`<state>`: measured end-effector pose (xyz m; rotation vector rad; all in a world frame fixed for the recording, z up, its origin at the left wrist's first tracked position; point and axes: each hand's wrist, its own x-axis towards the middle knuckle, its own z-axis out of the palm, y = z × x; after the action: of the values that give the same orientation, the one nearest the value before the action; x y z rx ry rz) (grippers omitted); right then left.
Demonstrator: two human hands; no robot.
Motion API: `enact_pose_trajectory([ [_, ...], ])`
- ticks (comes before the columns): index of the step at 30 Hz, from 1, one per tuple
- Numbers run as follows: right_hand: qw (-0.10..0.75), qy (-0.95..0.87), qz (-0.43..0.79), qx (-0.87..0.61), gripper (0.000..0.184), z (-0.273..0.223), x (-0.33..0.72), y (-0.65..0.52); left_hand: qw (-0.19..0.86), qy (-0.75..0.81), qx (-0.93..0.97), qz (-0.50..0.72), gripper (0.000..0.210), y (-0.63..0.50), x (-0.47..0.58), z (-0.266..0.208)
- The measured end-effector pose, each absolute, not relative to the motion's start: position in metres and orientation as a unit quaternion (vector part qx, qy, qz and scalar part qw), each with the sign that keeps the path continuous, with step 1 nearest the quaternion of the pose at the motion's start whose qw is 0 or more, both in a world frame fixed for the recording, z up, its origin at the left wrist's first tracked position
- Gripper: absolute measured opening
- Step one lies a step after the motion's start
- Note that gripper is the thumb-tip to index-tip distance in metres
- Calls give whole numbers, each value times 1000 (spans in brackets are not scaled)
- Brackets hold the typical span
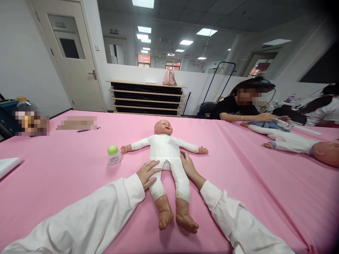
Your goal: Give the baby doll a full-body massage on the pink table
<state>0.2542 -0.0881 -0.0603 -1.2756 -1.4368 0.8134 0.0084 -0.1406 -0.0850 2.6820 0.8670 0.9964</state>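
A baby doll (165, 147) with a white cloth body lies on its back on the pink-covered table (87, 165), head away from me and arms spread. My left hand (148, 172) rests with fingers apart on the doll's hip and upper thigh, on the left of the view. Against the opposite hip and side lies my right hand (188, 165); its fingers look stretched out, and some are partly hidden by the doll's body. Left of the doll stands a small white jar (114, 159) with a green lid, close to the doll's hand.
A blurred bottle (28, 116) and a pen (87, 129) lie toward the far left. At the left edge is a white object (9, 165). On the right, a co-worker (243, 102) handles another doll (296, 141). Shelves (148, 97) stand beyond the table.
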Motion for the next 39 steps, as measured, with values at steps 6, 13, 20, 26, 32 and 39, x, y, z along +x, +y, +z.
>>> enact_pose_trajectory([
  [6, 496, -595, 332, -538, 35, -61, 255, -88, 102, 325, 874, 347, 37, -140, 13, -72],
  [13, 488, -609, 324, -534, 34, -59, 254, -90, 194, 392, 769, 467, 31, -103, 49, -30],
  [20, 475, -605, 322, -552, 33, -61, 257, -87, 213, 408, 693, 555, 27, -52, 85, 0],
  [26, 474, -608, 324, -548, 34, -67, 259, -83, 244, 514, 591, 572, 33, -11, 90, -15],
  [32, 471, -617, 319, -544, 36, -71, 260, -81, 249, 534, 593, 548, 30, 4, 80, -47],
  [39, 459, -626, 313, -546, 37, -66, 259, -86, 239, 529, 610, 540, 32, 13, 65, -61],
])
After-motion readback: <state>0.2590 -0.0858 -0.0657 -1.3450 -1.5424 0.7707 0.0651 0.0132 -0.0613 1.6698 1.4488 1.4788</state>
